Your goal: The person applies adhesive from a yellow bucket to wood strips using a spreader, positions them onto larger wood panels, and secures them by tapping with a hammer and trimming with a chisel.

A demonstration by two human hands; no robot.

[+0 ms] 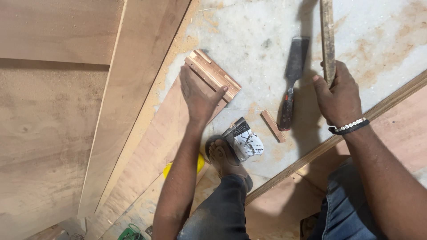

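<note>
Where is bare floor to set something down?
Bare concrete lies upper right, beyond the chisel and wooden stick in the right hand. Crowded: around the left hand on the plywood strip, foot, crumpled paper.

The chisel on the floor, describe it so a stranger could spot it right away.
Start at the pale dusty concrete floor, between the two hands. The chisel lies there, wide dark blade pointing up, reddish handle down. Unlike the small wood offcut beside it, it is metal-bladed and longer.
</note>
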